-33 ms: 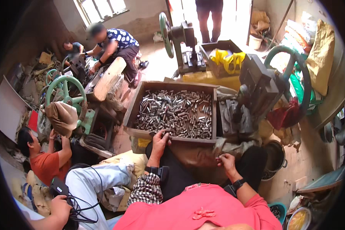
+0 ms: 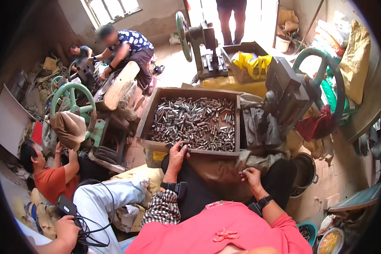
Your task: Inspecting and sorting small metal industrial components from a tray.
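Observation:
A shallow wooden tray [image 2: 188,152] stands in front of me with many small shiny metal cylinders [image 2: 186,122] heaped in it. At its near rim is my left hand [image 2: 178,157], fingers closed and bent inward; whatever they hold is too small to make out. Lower and to the right, over my lap near a crumpled grey cloth [image 2: 258,160], my right hand [image 2: 252,177] makes a pinch. Something tiny may be between its thumb and fingertips, but I cannot name it.
Right of the tray stands a heavy metal press [image 2: 285,91] with a large handwheel [image 2: 338,84]. Another press [image 2: 207,51] is beyond the tray. A metal pot [image 2: 305,173] sits by my right knee. People work at the left; someone beside me holds a black cable [image 2: 89,230].
My left fingers have shifted slightly at the tray's rim. The whole view has moved a little; my right hand stays in nearly the same place.

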Demonstrator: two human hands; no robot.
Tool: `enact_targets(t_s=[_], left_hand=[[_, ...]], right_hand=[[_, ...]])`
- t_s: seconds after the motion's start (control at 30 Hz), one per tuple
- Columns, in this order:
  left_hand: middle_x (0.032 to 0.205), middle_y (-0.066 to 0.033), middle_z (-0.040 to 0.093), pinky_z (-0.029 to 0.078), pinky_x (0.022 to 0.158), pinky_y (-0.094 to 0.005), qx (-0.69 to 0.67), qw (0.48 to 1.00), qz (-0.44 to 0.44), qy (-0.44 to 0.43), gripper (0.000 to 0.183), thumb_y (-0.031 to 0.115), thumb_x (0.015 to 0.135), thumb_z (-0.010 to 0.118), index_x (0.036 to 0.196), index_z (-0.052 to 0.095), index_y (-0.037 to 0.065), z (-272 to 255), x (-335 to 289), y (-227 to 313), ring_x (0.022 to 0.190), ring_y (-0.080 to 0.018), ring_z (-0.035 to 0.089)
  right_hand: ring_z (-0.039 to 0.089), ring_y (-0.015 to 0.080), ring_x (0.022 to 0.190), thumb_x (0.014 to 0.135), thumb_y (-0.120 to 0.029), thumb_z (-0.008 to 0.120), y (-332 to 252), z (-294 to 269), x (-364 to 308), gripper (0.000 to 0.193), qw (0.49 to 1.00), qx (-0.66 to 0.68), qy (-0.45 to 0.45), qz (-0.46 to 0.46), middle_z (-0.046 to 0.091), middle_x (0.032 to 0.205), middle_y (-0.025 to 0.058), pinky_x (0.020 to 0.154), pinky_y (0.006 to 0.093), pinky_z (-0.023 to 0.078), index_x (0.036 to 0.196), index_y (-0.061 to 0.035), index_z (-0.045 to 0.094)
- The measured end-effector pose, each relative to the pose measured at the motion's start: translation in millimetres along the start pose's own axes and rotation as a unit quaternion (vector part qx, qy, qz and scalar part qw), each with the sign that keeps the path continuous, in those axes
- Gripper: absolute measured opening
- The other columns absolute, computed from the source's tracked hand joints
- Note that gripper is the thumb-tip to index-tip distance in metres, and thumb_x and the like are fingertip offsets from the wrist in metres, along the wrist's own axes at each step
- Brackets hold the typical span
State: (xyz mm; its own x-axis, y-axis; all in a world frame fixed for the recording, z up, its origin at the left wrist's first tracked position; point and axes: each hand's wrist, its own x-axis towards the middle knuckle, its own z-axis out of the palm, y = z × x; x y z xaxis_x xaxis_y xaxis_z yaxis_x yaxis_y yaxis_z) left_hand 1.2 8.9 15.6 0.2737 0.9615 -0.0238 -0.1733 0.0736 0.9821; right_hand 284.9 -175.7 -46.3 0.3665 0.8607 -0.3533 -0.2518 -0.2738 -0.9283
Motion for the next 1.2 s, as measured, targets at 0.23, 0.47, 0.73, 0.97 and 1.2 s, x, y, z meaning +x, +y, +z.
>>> enact_targets(t_s=[0.23,0.47,0.73,0.97,1.2], left_hand=[[0.073,-0.0007,0.057,0.044,0.051,-0.0191,0.016,1.0,0.012,-0.011,0.017,0.01,0.089,0.053,0.103,0.058,0.002,-1.0,0.5,-1.1,0.056,-0.0061,0.052],[0.081,-0.0044,0.062,0.046,0.051,-0.0185,-0.091,0.993,-0.04,-0.058,0.017,0.013,0.09,0.054,0.102,0.059,0.003,35.1,-37.0,0.6,0.058,-0.0069,0.055],[0.079,-0.0057,0.061,0.042,0.046,-0.0177,-0.194,0.966,-0.129,-0.107,0.018,0.013,0.089,0.055,0.102,0.058,0.001,87.8,-77.5,16.9,0.059,-0.0073,0.055],[0.077,-0.0053,0.061,0.043,0.045,-0.0173,-0.217,0.958,-0.138,-0.125,0.019,0.013,0.089,0.055,0.102,0.057,0.0,103.0,-90.0,25.2,0.061,-0.0074,0.056],[0.077,-0.0046,0.06,0.041,0.044,-0.0162,-0.207,0.96,-0.129,-0.135,0.018,0.013,0.09,0.054,0.102,0.057,0.0,110.9,-93.2,26.3,0.059,-0.0062,0.055]], right_hand=[[0.055,0.0082,0.05,0.085,-0.017,0.054,-10.3,1.8,-4.5,0.016,0.999,-0.018,0.012,0.026,0.064,0.072,0.0045,0.043,0.021,0.041,0.081,-0.0032,0.062],[0.056,0.0077,0.051,0.086,-0.016,0.056,-46.2,20.8,-21.3,0.015,1.0,-0.001,-0.021,0.012,0.064,0.078,0.0059,0.045,0.0189,0.042,0.089,-0.0012,0.059],[0.057,0.0067,0.051,0.088,-0.016,0.056,-103.9,59.5,-51.1,0.018,0.991,0.057,-0.09,-0.076,0.064,0.079,0.0079,0.046,0.0164,0.041,0.099,-0.002,0.053],[0.057,0.0061,0.051,0.089,-0.016,0.055,-101.0,68.4,-51.6,0.015,0.995,0.046,-0.077,-0.048,0.064,0.078,0.0076,0.044,0.0164,0.041,0.097,-0.0031,0.052],[0.056,0.0063,0.05,0.089,-0.016,0.055,-97.1,66.0,-52.0,0.016,0.991,0.076,-0.095,-0.05,0.064,0.076,0.0079,0.043,0.0164,0.041,0.095,-0.0021,0.052]])
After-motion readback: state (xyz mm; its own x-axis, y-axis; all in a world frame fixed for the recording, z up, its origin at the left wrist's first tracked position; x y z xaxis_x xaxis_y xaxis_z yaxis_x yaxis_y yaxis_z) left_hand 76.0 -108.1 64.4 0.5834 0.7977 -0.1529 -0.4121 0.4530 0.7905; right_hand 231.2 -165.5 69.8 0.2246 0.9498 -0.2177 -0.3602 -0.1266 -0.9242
